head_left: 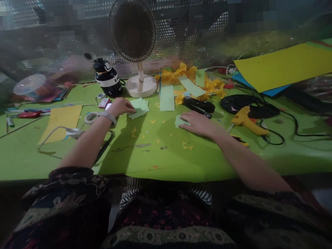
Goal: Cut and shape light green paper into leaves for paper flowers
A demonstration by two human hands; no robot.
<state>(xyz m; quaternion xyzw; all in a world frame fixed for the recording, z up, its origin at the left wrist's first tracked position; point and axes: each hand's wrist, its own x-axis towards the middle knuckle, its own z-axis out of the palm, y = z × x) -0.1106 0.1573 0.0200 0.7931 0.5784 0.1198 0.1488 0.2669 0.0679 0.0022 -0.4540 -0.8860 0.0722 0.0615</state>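
My left hand [121, 106] is at a loose pile of pale green paper pieces [140, 106], its fingers pinched on a piece at the pile's near edge. Further right, my right hand [197, 123] rests low on the table with its fingers closed around a few smaller pale green pieces [179, 121], which it partly covers. Just behind that hand lies a black stapler [198, 105]. A longer pale green strip [166, 98] lies flat between and beyond the two hands.
Small orange scraps [153, 121] are scattered over the green table cover [168, 162]. A white fan [141, 85] and a black bottle [108, 81] stand behind. Orange crepe paper [176, 75] is heaped at the back; a yellow glue gun [249, 121] with its cord lies right, a tape roll [92, 117] left.
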